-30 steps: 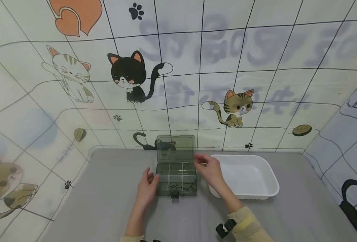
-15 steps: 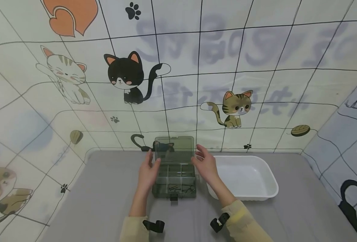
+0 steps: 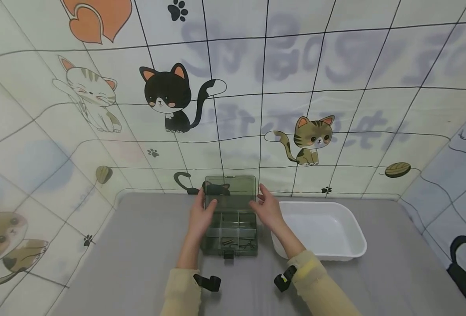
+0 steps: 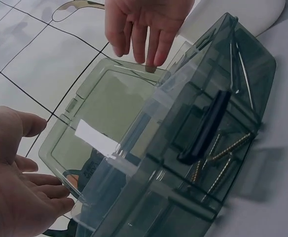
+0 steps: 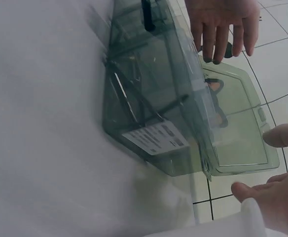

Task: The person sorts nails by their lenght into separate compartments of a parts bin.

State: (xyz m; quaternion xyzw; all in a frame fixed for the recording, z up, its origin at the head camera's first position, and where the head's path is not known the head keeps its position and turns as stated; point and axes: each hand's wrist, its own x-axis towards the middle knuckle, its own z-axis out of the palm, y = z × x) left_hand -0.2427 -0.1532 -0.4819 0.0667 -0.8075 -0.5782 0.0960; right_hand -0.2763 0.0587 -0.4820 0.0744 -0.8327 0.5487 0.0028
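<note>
A translucent green compartment box (image 3: 208,246) stands on the grey table with its hinged lid (image 3: 230,186) raised at the back. Screws (image 4: 229,147) lie in a front compartment, and thin metal pieces (image 4: 243,74) show in the neighbouring one. My left hand (image 3: 199,216) is at the lid's left side, its fingers extended and thumb in front of the edge. Opposite it, my right hand (image 3: 269,213) has its thumb near the lid's right edge and its fingers loosely spread. Whether either hand touches the lid, I cannot tell. A black latch (image 4: 205,127) hangs at the box's front.
Just right of the box sits a white rectangular tray (image 3: 319,253), close to my right forearm. A cloth wall (image 3: 240,118) printed with cats rises right behind the box. The grey table (image 3: 149,263) stretches out to the left.
My left hand has moved up from beside the compartments to the lid's left edge. My right hand has spread its fingers beside the lid. Box and tray stay in place.
</note>
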